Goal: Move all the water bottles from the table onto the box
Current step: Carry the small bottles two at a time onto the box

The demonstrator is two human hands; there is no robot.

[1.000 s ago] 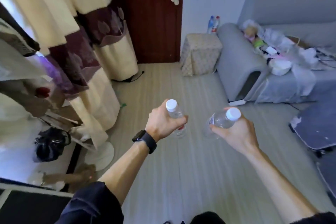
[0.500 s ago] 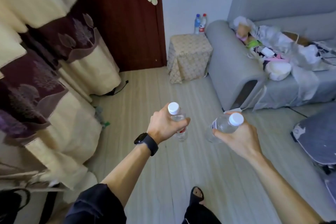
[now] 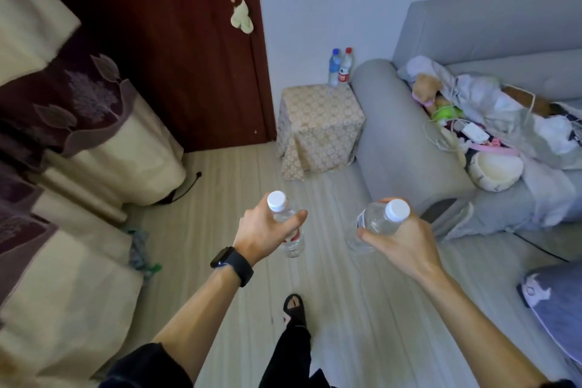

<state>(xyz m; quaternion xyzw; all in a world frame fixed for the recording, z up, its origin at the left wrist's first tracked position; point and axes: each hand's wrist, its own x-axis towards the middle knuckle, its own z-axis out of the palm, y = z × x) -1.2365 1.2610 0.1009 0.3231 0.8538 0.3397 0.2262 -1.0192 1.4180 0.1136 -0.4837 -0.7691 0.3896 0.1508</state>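
My left hand (image 3: pixel 263 230) grips a clear water bottle (image 3: pixel 288 231) with a white cap, held upright over the floor. My right hand (image 3: pixel 406 239) holds a second clear white-capped bottle (image 3: pixel 374 224), tilted with its cap towards me. Ahead stands the box (image 3: pixel 321 126), draped in a cream patterned cloth, between the door and the sofa arm. At its far right corner stand two bottles, one with a blue cap (image 3: pixel 333 68) and one with a red cap (image 3: pixel 345 66). Both hands are well short of the box.
A grey sofa (image 3: pixel 403 142) piled with clothes and toys fills the right side. A dark red door (image 3: pixel 176 50) is behind the box. Curtains (image 3: pixel 63 142) hang along the left. My foot in a black sandal (image 3: pixel 294 309) is on the pale striped floor.
The view has swung right and moved forward, so the box and sofa look nearer and larger. Both hands keep holding their bottles in front of me. My foot has stepped forward.
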